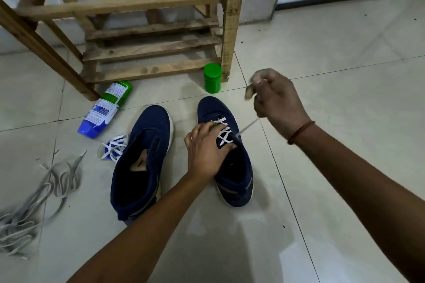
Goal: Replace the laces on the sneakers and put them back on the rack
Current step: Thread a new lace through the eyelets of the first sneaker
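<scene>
Two navy sneakers stand side by side on the tiled floor. The left sneaker (147, 145) has no lace. The right sneaker (234, 167) has a white lace (224, 132) crossed through its front eyelets. My left hand (204, 151) rests on the right sneaker's tongue, with its fingers over the laced part. My right hand (276, 101) is raised to the right of the shoe and pinches one end of the white lace, pulled taut from the eyelets. A bundled white lace (112, 147) lies left of the left sneaker. Old grey laces (34, 209) lie heaped at the far left.
A wooden slatted rack (147, 27) stands behind the shoes against the wall. A green jar (212, 78) sits by the rack's right leg. A blue, white and green packet (105, 108) lies by its left leg. Pale floor tiles (345, 76) stretch to the right.
</scene>
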